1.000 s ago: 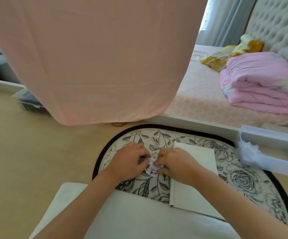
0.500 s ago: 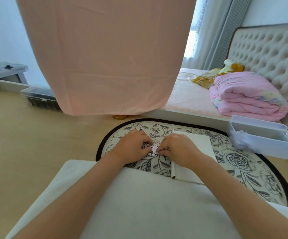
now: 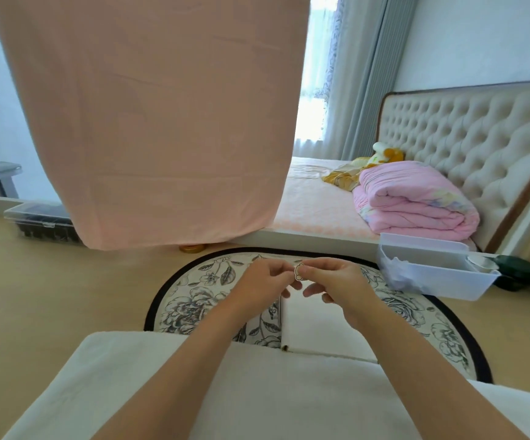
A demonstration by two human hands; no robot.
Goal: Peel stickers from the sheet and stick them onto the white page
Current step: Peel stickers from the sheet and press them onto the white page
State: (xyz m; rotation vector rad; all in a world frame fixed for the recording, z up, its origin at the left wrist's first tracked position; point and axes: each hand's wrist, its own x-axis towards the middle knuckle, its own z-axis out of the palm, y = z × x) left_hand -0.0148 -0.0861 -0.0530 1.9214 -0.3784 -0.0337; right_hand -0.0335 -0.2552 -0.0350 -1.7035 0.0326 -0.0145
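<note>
Head view shows the risk first: the small sticker looks thin and seems to be off its sheet, so it may curl, fold on itself or cling to skin if the 2 hands pull unevenly. The left hand and the right hand both pinch it at their fingertips, with the other fingers loosely curled. It is held above the white page, not touching it.
</note>
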